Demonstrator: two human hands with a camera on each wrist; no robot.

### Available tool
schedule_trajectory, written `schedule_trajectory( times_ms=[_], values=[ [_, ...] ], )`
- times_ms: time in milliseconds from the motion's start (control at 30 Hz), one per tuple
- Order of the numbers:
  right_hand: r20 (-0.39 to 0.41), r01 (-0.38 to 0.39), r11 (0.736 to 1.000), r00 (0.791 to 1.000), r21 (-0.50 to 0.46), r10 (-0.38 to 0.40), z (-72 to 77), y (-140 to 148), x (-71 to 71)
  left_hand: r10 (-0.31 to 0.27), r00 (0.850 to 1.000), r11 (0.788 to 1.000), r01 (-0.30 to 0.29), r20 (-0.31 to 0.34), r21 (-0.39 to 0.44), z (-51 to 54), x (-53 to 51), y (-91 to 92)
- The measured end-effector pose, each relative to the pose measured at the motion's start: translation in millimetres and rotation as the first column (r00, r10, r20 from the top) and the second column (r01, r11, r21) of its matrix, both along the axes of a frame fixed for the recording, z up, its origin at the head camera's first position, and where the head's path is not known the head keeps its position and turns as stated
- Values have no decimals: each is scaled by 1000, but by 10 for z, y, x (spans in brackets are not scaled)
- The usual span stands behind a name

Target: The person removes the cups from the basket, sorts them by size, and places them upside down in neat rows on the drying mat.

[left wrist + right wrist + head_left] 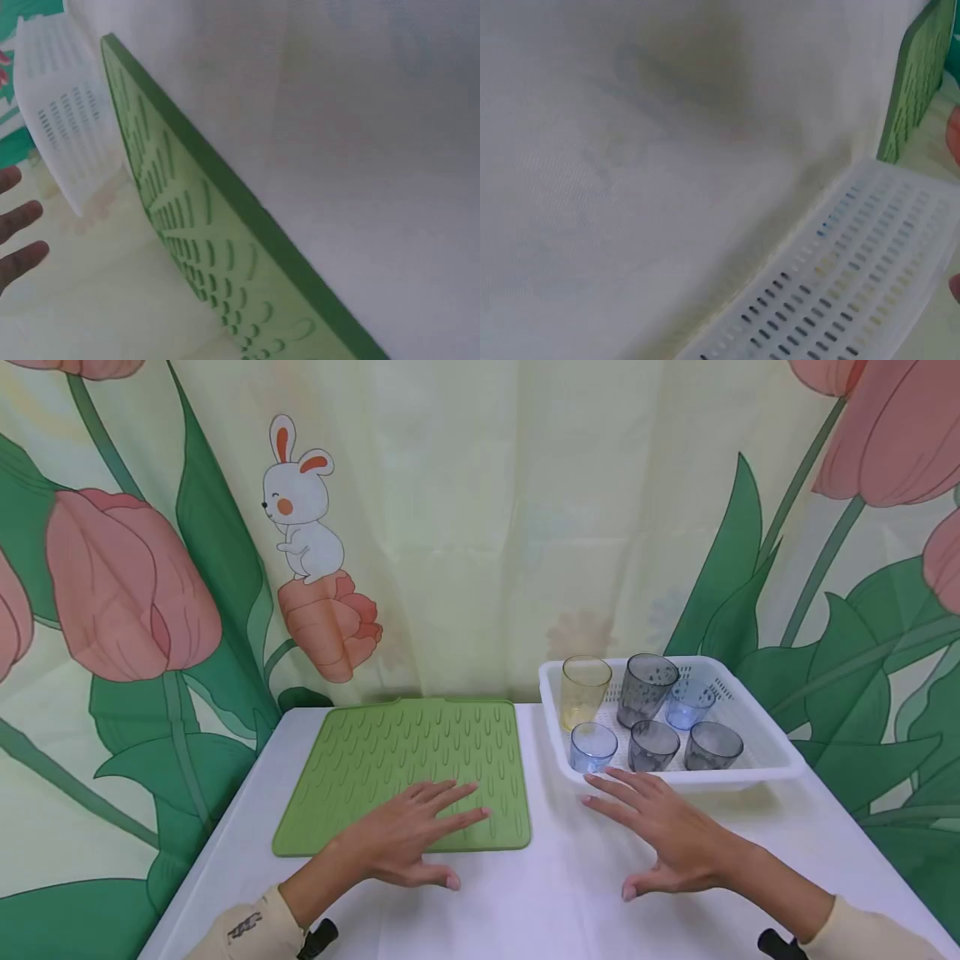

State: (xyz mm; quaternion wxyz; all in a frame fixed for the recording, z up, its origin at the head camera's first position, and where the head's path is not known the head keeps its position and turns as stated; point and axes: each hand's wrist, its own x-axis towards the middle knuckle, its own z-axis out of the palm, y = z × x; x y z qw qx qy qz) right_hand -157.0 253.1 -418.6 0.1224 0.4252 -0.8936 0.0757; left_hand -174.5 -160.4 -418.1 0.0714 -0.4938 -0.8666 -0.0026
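My left hand [408, 835], fingers spread and holding nothing, hovers over the front right part of a green ridged drying mat [405, 760]. Just in front of a white slotted basket [765, 768] is my right hand [663, 835], also spread and holding nothing. Inside the basket stand a tall yellow glass [585, 693], a tall grey glass [647, 689], two short blue glasses [594, 748] and two short grey glasses [712, 746]. In the left wrist view only some fingertips [22, 221] appear; the right wrist view shows the basket's slotted side [832, 300].
A white cloth [555, 893] covers the table, with the mat at left and the basket at right. Behind them hangs a curtain [465, 527] printed with tulips, leaves and a rabbit on a carrot.
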Motion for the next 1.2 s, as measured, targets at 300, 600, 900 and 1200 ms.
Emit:
schedule_trajectory(
  times_ms=[300,600,900,1200],
  values=[
    [77,196,965,980,-177,-185,73,391,-190,36,999,998,-37,19,48,-34,-48,-5],
    [145,393,889,919,-237,-367,253,822,-402,113,989,992,-117,91,49,1,-94,-45],
    [267,555,823,816,-121,-512,391,1245,-649,141,980,985,-153,140,76,-5,-119,-45],
    [373,625,781,721,16,-584,306,1468,-817,138,982,986,-149,132,77,-3,-116,-41]
  ],
)
